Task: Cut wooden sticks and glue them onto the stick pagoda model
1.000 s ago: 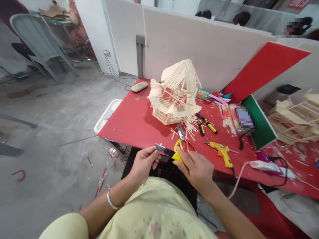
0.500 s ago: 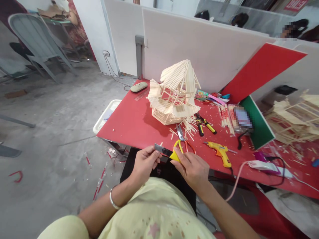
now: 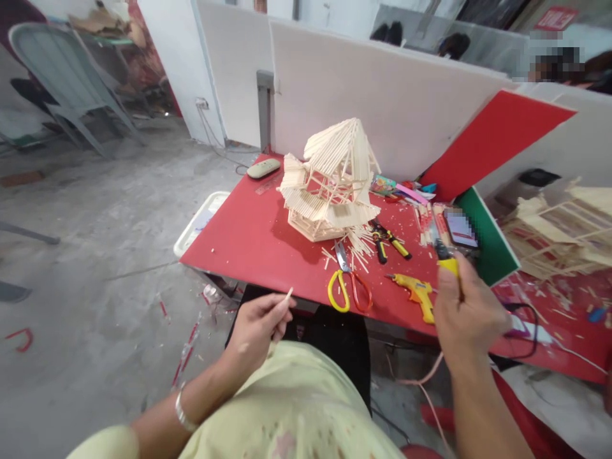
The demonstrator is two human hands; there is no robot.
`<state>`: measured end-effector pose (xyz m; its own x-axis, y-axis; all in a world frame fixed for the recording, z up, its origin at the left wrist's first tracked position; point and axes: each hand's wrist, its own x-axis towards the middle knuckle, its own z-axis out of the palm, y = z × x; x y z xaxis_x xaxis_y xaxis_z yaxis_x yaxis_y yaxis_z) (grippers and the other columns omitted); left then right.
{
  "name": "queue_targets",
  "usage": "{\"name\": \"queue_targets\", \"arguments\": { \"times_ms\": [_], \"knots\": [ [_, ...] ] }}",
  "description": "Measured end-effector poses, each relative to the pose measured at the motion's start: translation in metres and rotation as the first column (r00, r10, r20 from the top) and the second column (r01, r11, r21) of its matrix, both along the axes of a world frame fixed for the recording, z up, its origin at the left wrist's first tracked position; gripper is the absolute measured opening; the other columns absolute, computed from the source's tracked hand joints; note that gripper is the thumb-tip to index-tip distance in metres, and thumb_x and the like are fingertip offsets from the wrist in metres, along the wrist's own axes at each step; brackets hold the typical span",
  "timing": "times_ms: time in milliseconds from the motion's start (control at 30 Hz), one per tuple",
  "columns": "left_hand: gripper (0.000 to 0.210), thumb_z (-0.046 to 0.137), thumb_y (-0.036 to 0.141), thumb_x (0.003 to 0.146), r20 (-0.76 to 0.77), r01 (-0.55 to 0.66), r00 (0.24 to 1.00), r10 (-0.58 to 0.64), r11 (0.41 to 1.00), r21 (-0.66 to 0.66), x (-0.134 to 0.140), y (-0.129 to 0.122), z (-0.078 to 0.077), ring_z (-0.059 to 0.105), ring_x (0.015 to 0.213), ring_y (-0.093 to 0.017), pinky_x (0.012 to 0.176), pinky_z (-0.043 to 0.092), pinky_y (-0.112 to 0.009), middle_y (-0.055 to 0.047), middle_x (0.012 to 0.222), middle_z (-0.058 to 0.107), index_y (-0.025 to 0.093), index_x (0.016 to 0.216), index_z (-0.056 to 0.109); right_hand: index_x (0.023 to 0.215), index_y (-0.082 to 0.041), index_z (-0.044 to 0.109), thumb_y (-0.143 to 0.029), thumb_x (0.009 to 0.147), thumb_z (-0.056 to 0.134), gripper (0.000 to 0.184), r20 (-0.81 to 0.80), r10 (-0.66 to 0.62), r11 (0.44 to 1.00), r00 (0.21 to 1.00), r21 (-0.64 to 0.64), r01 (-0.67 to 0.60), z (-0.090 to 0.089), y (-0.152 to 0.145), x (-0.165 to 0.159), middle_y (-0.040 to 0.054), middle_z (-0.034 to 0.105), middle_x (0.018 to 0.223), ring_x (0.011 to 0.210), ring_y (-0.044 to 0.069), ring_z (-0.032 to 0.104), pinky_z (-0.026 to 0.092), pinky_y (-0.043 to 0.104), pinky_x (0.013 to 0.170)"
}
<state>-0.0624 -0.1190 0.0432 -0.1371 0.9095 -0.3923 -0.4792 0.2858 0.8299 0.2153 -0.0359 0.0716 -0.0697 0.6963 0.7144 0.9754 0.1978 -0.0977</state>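
Note:
Between the thumb and fingers of my left hand (image 3: 264,320) is a short wooden stick (image 3: 288,294), held at the table's front edge. My right hand (image 3: 468,312) is wrapped around the yellow handle of a utility knife (image 3: 448,262), raised over the right part of the table. The knife's blade is hard to make out against the clutter behind. A pavilion model of thin wooden sticks (image 3: 329,191) stands on the red table (image 3: 239,236). Scissors (image 3: 342,290) with one yellow and one red handle lie in front of it, apart from both hands.
A yellow glue gun (image 3: 415,293) lies left of my right hand. Black-and-yellow pliers (image 3: 389,242) and loose sticks (image 3: 361,245) are beside the model. Farther right are a phone (image 3: 461,228), a green board (image 3: 492,245) and another stick model (image 3: 559,236). A white partition (image 3: 382,108) runs behind.
My right hand has carried the knife away from the stick, to the right and up over the table. My left hand has shifted slightly left and down, still with the stick.

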Motion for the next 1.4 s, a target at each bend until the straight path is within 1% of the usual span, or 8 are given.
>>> {"name": "queue_targets", "arguments": {
  "times_ms": [233,600,733,833,900,1000,1200,1400],
  "knots": [
    [0.029,0.079,0.038,0.068,0.035,-0.030,0.999,0.026,0.994,0.103,0.016,0.018,-0.011,0.047,0.045,-0.006,0.039,0.033,-0.017,-0.003,0.061,0.062,0.011,0.073,0.070,0.129,-0.024,0.060,-0.043,0.091,0.057,0.043,0.086,0.552,0.816,0.830,-0.258,-0.516,-0.016,-0.039,-0.064,0.0002,0.064,0.071,0.067,0.010,0.056,0.036,0.023,0.067],
    [0.024,0.076,0.034,0.072,0.012,0.030,0.999,-0.032,0.992,0.126,0.014,0.013,-0.007,0.046,0.045,-0.005,0.041,0.033,-0.017,-0.003,0.060,0.061,0.012,0.068,0.069,0.128,-0.025,0.062,-0.045,0.088,0.061,0.044,0.191,0.514,0.851,0.836,-0.234,-0.470,-0.035,-0.036,-0.062,-0.0001,0.061,0.070,0.067,0.011,0.053,0.033,0.025,0.067],
    [0.021,0.073,0.035,0.077,-0.100,0.050,0.994,-0.031,0.982,0.183,0.003,-0.002,-0.001,0.049,0.049,-0.007,0.043,0.035,-0.019,-0.003,0.067,0.060,0.014,0.082,0.075,0.125,-0.022,0.064,-0.045,0.093,0.053,0.041,0.221,0.159,0.987,0.962,-0.031,-0.156,-0.030,-0.010,-0.022,-0.0002,0.057,0.058,0.050,0.010,0.043,0.026,0.027,0.054],
    [0.023,0.072,0.035,0.079,-0.153,0.024,0.988,0.003,0.984,0.178,0.000,-0.004,-0.006,0.050,0.050,-0.007,0.043,0.036,-0.019,-0.003,0.068,0.060,0.014,0.085,0.075,0.129,-0.019,0.061,-0.040,0.094,0.051,0.042,0.012,-0.026,0.999,1.000,0.032,0.026,-0.015,-0.004,-0.005,0.0081,0.071,0.084,0.068,0.014,0.059,0.035,0.026,0.061],
    [0.026,0.075,0.037,0.075,-0.089,-0.024,0.995,0.035,0.991,0.131,0.005,0.003,-0.010,0.047,0.047,-0.007,0.042,0.035,-0.019,-0.003,0.063,0.061,0.013,0.081,0.074,0.132,-0.023,0.058,-0.041,0.093,0.053,0.043,0.018,0.175,0.981,0.984,-0.085,-0.173,-0.010,-0.016,-0.015,0.0057,0.072,0.088,0.072,0.013,0.061,0.038,0.024,0.065],
    [0.028,0.077,0.039,0.071,-0.059,-0.040,0.997,0.048,0.991,0.131,0.014,0.014,-0.016,0.047,0.046,-0.007,0.042,0.035,-0.019,-0.003,0.060,0.061,0.012,0.074,0.072,0.133,-0.026,0.057,-0.041,0.092,0.055,0.043,0.021,0.503,0.830,0.864,-0.291,-0.476,-0.013,-0.040,-0.049,0.0011,0.068,0.077,0.066,0.010,0.058,0.039,0.022,0.065],
    [0.024,0.072,0.037,0.077,-0.094,0.011,0.995,0.008,0.981,0.194,0.015,0.015,-0.018,0.049,0.049,-0.007,0.045,0.037,-0.019,-0.002,0.063,0.062,0.014,0.073,0.070,0.134,-0.024,0.056,-0.038,0.092,0.057,0.044,-0.019,0.551,0.788,0.834,-0.317,-0.528,-0.025,-0.048,-0.072,-0.0008,0.063,0.074,0.068,0.009,0.056,0.038,0.021,0.067],
    [0.022,0.070,0.035,0.078,-0.097,0.035,0.995,-0.015,0.978,0.207,0.013,0.013,-0.017,0.048,0.049,-0.007,0.046,0.037,-0.019,-0.003,0.064,0.062,0.014,0.072,0.070,0.131,-0.025,0.059,-0.042,0.089,0.061,0.046,0.145,0.508,0.851,0.849,-0.239,-0.468,-0.032,-0.044,-0.065,-0.0015,0.056,0.067,0.064,0.010,0.049,0.034,0.025,0.066]
  ]
}}
